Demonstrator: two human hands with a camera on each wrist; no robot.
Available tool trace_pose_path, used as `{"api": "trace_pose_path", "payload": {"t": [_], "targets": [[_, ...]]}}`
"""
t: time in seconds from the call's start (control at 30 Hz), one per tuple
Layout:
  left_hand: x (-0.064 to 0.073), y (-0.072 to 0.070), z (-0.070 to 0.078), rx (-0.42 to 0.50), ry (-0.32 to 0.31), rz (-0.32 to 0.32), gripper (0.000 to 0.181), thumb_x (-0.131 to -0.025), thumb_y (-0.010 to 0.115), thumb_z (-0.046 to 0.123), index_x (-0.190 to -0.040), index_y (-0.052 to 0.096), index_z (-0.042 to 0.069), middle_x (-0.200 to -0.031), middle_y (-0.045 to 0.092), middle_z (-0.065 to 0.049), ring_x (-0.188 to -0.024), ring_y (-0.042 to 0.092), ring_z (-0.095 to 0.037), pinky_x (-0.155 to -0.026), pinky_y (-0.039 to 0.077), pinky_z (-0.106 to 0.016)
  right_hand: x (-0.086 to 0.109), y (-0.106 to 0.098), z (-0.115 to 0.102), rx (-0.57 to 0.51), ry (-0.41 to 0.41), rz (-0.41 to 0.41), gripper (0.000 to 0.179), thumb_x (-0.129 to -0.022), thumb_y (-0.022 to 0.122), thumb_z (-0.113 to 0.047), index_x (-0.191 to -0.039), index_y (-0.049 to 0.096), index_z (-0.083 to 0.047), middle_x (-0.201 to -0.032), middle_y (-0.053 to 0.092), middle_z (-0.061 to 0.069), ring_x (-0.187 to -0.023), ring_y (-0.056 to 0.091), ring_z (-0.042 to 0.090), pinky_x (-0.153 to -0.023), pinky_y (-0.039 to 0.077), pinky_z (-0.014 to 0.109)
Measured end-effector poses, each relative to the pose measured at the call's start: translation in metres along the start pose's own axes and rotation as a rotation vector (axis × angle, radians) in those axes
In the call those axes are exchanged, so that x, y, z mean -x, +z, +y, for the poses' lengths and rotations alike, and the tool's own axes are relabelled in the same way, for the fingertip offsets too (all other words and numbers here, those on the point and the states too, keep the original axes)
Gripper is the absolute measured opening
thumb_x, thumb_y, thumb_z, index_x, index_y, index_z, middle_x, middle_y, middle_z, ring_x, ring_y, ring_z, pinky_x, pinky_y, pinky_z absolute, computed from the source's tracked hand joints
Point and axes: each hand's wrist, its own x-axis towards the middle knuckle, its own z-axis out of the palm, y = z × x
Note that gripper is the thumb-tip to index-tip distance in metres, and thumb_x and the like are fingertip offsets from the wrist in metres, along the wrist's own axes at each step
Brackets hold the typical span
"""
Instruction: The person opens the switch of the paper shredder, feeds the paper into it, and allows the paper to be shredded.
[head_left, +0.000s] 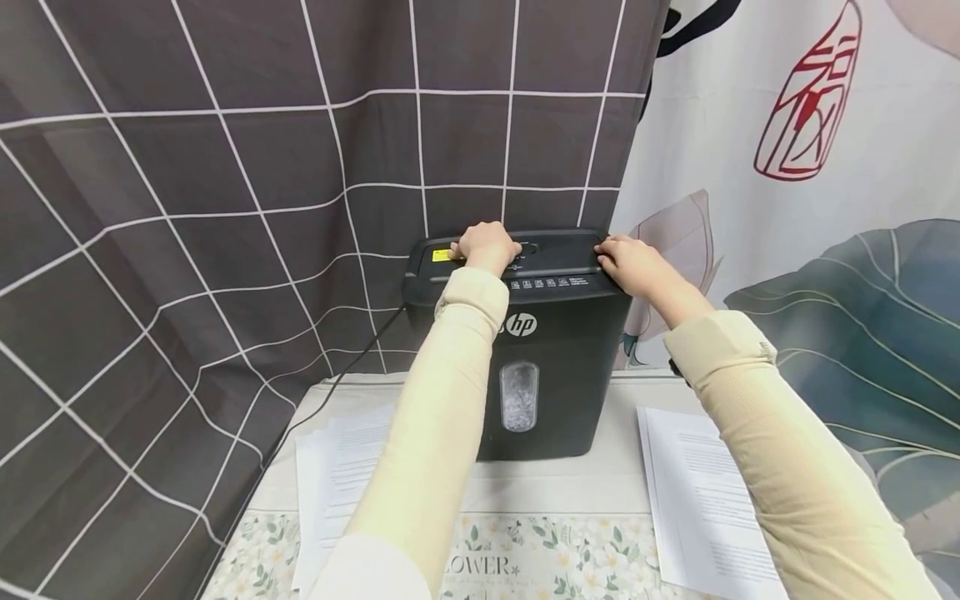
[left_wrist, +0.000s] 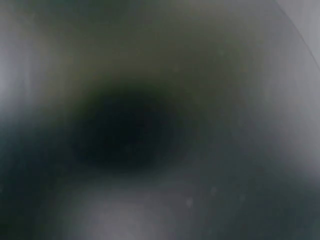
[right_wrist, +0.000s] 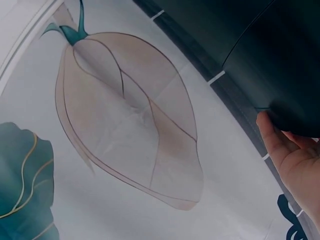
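A black HP paper shredder stands upright at the back of the table, paper shreds showing through its clear window. My left hand rests on the top of the shredder, between a yellow label and the slide switch; the back of the hand hides most of its fingers. At the lid's right end, my right hand grips the edge. The right wrist view shows the fingers of that hand curled against the dark casing. Only a dark blur fills the left wrist view.
Printed sheets lie left of the shredder, partly under my left arm, and another stack lies on the right. A black cord runs down the left side. A grey checked curtain and a patterned one hang behind.
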Motion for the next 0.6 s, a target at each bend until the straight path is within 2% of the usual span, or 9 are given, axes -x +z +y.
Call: {"api": "trace_pose_path", "payload": {"t": [0.17,0.27,0.47,0.6], "targets": [[-0.0002,0.0035,0.0005,0.008,0.022,0.034,0.047,-0.093,0.05,0.047,-0.128,0.058,0.017,-0.132,0.058,-0.003,-0.116,0.057,-0.02,-0.094,0.047,-0.041,0.0028,-0.0012,0.0007,-0.009,0.0,0.01,0.036,-0.097,0.039,-0.009,-0.124,0.051,0.011,-0.126,0.051,0.032,-0.117,0.048,0.049,-0.1,0.037,0.057],[0.0004,0.0046,-0.0009,0.022,0.021,0.039,0.045,-0.093,0.05,0.044,-0.128,0.058,0.017,-0.132,0.058,-0.004,-0.116,0.057,-0.02,-0.095,0.046,-0.044,0.0034,-0.0017,0.0002,-0.008,-0.001,0.003,0.036,-0.097,0.039,-0.01,-0.124,0.051,0.011,-0.126,0.05,0.032,-0.117,0.048,0.049,-0.099,0.037,0.058],[0.0017,0.0083,-0.0069,-0.013,0.032,0.056,0.038,-0.096,0.047,0.039,-0.125,0.06,0.018,-0.126,0.061,-0.002,-0.105,0.059,-0.017,-0.078,0.046,-0.035,0.0026,0.0013,-0.0008,-0.01,-0.001,0.004,0.036,-0.097,0.039,-0.01,-0.124,0.052,0.011,-0.127,0.051,0.031,-0.117,0.048,0.049,-0.099,0.037,0.057],[0.0037,0.0075,-0.0092,-0.039,0.055,0.049,0.044,-0.097,0.043,0.045,-0.127,0.059,0.017,-0.126,0.061,-0.003,-0.105,0.058,-0.019,-0.077,0.046,-0.037,0.0029,0.0017,0.0001,-0.005,-0.006,0.021,0.035,-0.096,0.04,-0.009,-0.122,0.053,0.011,-0.125,0.052,0.031,-0.115,0.05,0.049,-0.098,0.038,0.057]]}}
